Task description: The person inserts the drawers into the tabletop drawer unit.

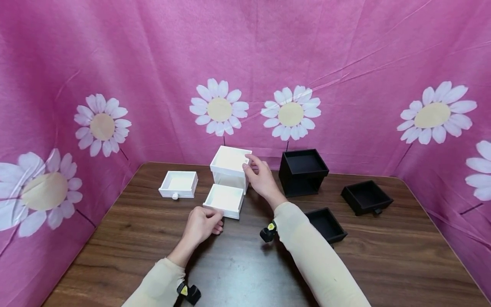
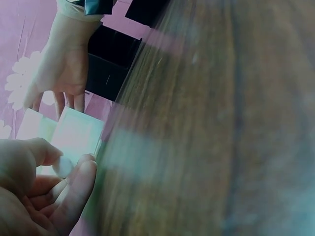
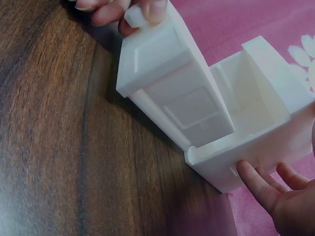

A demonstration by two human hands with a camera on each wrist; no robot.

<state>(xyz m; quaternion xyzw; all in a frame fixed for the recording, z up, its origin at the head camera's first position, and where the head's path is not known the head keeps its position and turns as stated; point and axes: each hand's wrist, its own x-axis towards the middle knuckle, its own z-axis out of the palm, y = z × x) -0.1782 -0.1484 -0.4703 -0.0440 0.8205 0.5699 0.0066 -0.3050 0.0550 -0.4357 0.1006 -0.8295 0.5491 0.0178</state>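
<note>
A white drawer (image 1: 225, 197) sits in front of a small white cabinet (image 1: 231, 160), its inner end at the cabinet's lower opening. My left hand (image 1: 201, 225) pinches the drawer's round white knob (image 2: 62, 167) between thumb and fingers. In the right wrist view, the drawer (image 3: 162, 73) stands partly in the cabinet's open front. My right hand (image 1: 264, 180) is at the cabinet's right side. Its extended fingertips touch the side wall (image 3: 224, 169).
Another white drawer (image 1: 178, 184) lies to the left on the wooden table (image 1: 126, 251). On the right stand a black cabinet (image 1: 303, 172) and two loose black drawers, one farther right (image 1: 367, 197) and one (image 1: 326, 225) beside my right sleeve. A pink flowered cloth (image 1: 253, 51) surrounds the table.
</note>
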